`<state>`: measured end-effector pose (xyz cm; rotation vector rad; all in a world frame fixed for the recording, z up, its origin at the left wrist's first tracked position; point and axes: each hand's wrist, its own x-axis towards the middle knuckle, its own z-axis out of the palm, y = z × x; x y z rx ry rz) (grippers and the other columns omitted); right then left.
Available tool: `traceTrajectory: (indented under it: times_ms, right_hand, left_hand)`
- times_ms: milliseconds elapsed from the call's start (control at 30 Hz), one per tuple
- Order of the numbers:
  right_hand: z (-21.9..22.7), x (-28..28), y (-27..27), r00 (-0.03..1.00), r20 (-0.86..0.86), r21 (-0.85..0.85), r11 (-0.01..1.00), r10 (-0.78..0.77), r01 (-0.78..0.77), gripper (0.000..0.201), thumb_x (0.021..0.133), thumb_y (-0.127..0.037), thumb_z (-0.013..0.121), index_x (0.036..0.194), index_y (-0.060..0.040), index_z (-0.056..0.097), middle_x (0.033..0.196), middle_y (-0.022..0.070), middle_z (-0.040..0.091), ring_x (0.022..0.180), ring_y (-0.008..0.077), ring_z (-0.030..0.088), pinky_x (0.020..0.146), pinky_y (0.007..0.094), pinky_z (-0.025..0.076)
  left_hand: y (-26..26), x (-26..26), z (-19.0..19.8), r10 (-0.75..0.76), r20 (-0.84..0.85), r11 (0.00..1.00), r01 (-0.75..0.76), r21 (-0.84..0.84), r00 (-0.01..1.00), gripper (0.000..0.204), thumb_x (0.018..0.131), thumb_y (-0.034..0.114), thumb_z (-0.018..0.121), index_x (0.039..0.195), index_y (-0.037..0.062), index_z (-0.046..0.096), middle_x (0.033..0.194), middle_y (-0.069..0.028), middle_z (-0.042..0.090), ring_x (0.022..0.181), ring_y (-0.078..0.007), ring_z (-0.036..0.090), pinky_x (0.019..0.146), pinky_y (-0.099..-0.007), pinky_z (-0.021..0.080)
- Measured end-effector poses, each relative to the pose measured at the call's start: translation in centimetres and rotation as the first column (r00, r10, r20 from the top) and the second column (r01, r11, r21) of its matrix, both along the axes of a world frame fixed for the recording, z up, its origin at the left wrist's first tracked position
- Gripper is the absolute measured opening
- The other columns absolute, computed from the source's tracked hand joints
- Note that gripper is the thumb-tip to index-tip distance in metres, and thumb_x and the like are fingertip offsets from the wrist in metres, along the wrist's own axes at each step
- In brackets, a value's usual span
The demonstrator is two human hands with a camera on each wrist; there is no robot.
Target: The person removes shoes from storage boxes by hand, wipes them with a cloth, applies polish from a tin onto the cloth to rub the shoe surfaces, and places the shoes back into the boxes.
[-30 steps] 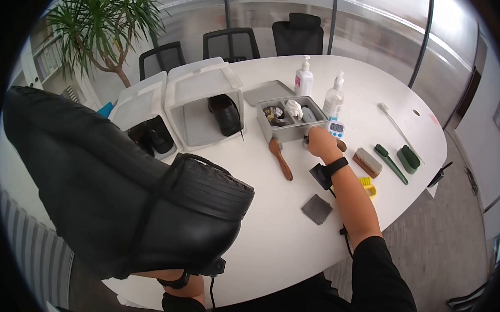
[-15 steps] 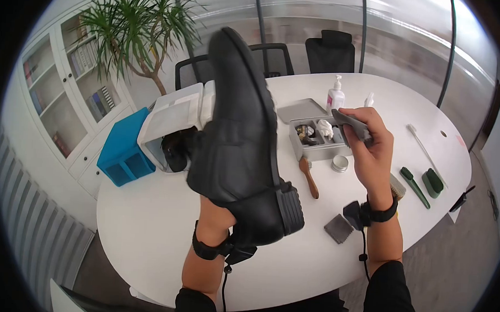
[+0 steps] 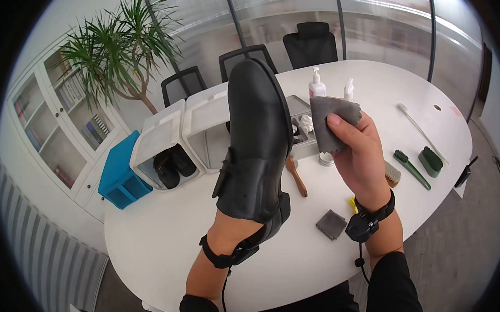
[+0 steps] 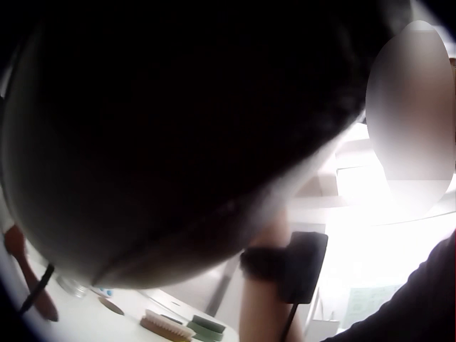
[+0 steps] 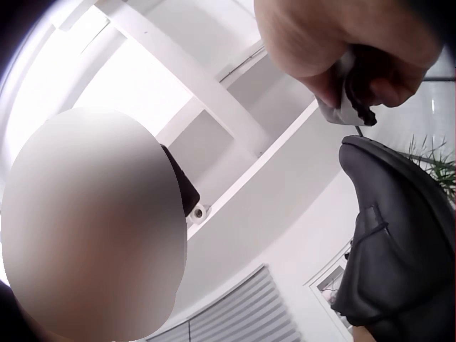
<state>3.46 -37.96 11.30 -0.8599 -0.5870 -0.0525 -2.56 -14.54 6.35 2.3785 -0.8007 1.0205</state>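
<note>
A black leather dress shoe (image 3: 256, 139) with a strap stands raised over the table, toe up, in the head view. My left hand (image 3: 234, 229) reaches into its opening and carries it; the fingers are hidden inside. Beside the shoe's toe, my right hand (image 3: 357, 150) pinches a grey cloth (image 3: 324, 123) with zigzag edges between thumb and fingers. In the right wrist view the cloth (image 5: 349, 107) hangs folded just above the toe of the shoe (image 5: 399, 235). The shoe's dark underside (image 4: 178, 142) fills most of the left wrist view.
A second grey cloth (image 3: 331, 224), a wooden-handled brush (image 3: 298, 179), a round tin (image 3: 326, 159) and green brushes (image 3: 431, 161) lie on the white table (image 3: 162, 252). Clear-fronted boxes (image 3: 160, 146), one with black shoes, stand left, beside a blue box (image 3: 123, 178). Bottles (image 3: 317, 87) stand behind.
My right hand has come up from beside the tin with the grey cloth and moved toward the shoe. The shoe has swung from lying toe-left to toe-up.
</note>
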Motion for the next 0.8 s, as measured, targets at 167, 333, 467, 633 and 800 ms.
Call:
traceTrajectory:
  times_ms: [167, 333, 467, 633, 800]
  right_hand:
    - [0.9, -1.0, 0.5, 0.848, 0.366, -0.095, 0.891, -0.384, 0.444, 0.024, 0.097, -0.006, 0.065, 0.120, -0.0007, 0.069, 0.106, 0.0063, 0.069, 0.092, 0.0115, 0.064, 0.083, 0.0245, 0.050]
    - [1.0, -0.8, 0.7, 0.383, 0.726, 0.046, 0.596, -0.571, 0.801, 0.039, 0.080, 0.014, 0.063, 0.114, -0.0031, 0.073, 0.102, 0.0096, 0.065, 0.086, 0.0175, 0.063, 0.075, 0.0260, 0.050]
    - [1.0, -0.6, 1.2, 0.110, 0.796, 0.139, 0.357, -0.595, 0.924, 0.055, 0.062, 0.016, 0.061, 0.111, -0.0055, 0.076, 0.095, 0.0096, 0.061, 0.081, 0.0216, 0.061, 0.067, 0.0277, 0.050]
    - [0.7, -1.0, 1.5, 0.083, 0.854, 0.069, 0.269, -0.514, 0.961, 0.056, 0.060, 0.015, 0.063, 0.111, -0.0055, 0.075, 0.095, 0.0096, 0.061, 0.081, 0.0251, 0.060, 0.067, 0.0324, 0.051]
    - [0.8, -1.8, 1.6, 0.206, 0.891, -0.043, 0.377, -0.403, 0.925, 0.053, 0.060, 0.015, 0.064, 0.107, -0.0053, 0.075, 0.095, 0.0095, 0.061, 0.083, 0.0278, 0.061, 0.071, 0.0361, 0.051]
  left_hand:
    - [-0.4, 0.6, -1.0, -0.013, 0.135, 0.985, -0.011, 0.174, 0.991, 0.048, 0.087, 0.014, 0.073, 0.132, 0.0043, 0.061, 0.124, -0.0152, 0.065, 0.117, -0.0337, 0.061, 0.102, -0.0435, 0.049]
    - [-1.8, 0.1, -0.9, 0.014, 0.140, 0.957, -0.054, 0.286, 0.990, 0.045, 0.086, 0.014, 0.073, 0.128, 0.0045, 0.063, 0.119, -0.0143, 0.066, 0.110, -0.0325, 0.064, 0.099, -0.0432, 0.050]
    - [-3.0, -0.4, 0.3, -0.123, -0.019, 0.990, 0.124, 0.074, 0.992, 0.024, 0.089, 0.007, 0.065, 0.114, 0.0098, 0.067, 0.106, -0.0081, 0.070, 0.099, -0.0276, 0.067, 0.087, -0.0400, 0.053]
    - [-2.3, -0.2, 0.0, -0.082, 0.038, 0.979, 0.074, 0.189, 0.996, 0.034, 0.083, 0.011, 0.073, 0.115, 0.0013, 0.069, 0.113, -0.0147, 0.067, 0.102, -0.0331, 0.066, 0.094, -0.0475, 0.053]
    - [-2.0, 0.3, -0.3, -0.003, 0.078, 0.982, -0.012, 0.187, 0.997, 0.037, 0.084, 0.008, 0.072, 0.120, 0.0010, 0.066, 0.112, -0.0155, 0.068, 0.101, -0.0337, 0.066, 0.089, -0.0442, 0.054]
